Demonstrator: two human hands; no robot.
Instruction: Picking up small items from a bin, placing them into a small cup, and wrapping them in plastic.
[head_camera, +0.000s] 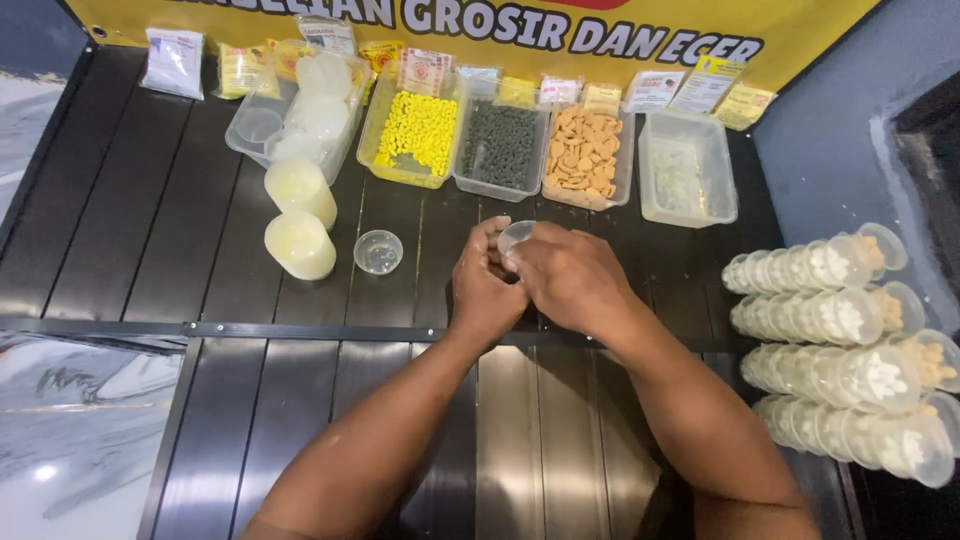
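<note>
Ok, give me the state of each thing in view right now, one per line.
Left hand: closed on the small clear cup.
Right hand: closed on the same cup.
Loose clear cup: upright, open, empty.
Yellow-piece tray: open, filled.
Dark-piece tray: open, filled.
Rightmost tray: open, nearly empty.
Filled cup stacks: lying sideways in rows.

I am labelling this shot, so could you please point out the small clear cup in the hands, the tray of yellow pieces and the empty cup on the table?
small clear cup (516, 236), head view, on its rim above the fingers.
tray of yellow pieces (418, 130), head view, on the yellow heap.
empty cup (378, 251), head view, on its middle.
</note>
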